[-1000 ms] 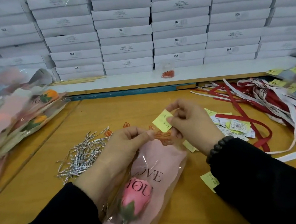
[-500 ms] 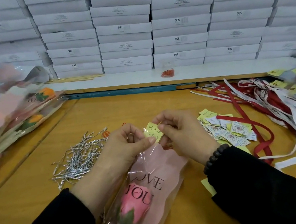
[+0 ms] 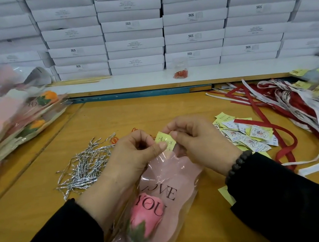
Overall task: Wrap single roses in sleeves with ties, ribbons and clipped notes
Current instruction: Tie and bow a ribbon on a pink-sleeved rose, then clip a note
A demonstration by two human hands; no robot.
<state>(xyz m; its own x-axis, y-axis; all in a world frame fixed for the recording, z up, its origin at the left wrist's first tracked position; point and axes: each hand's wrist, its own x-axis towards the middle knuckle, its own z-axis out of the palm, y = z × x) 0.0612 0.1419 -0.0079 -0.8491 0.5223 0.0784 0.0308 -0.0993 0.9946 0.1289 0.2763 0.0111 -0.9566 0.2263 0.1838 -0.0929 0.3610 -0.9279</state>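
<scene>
A pink rose [image 3: 145, 222] lies in a pink and clear sleeve [image 3: 174, 177] printed "LOVE YOU", near the table's front edge. At the sleeve's top rim sits a small yellow note [image 3: 164, 142] with handwriting. My left hand [image 3: 133, 156] pinches the note and the sleeve rim from the left with thumb and fingers. My right hand [image 3: 196, 142] pinches the note's right edge. Whether a clip is between the fingers is hidden.
Silver twist ties [image 3: 85, 167] lie left of my hands. Yellow notes and printed stickers [image 3: 245, 136] are piled on the right, beside red and white ribbons [image 3: 299, 110]. Wrapped roses [image 3: 17, 123] are stacked at far left. Red clips [image 3: 180, 73] sit on a white ledge below stacked white boxes [image 3: 134, 43].
My right hand brought the yellow note down and left to the sleeve's top rim. My left hand's thumb now pinches it against the sleeve.
</scene>
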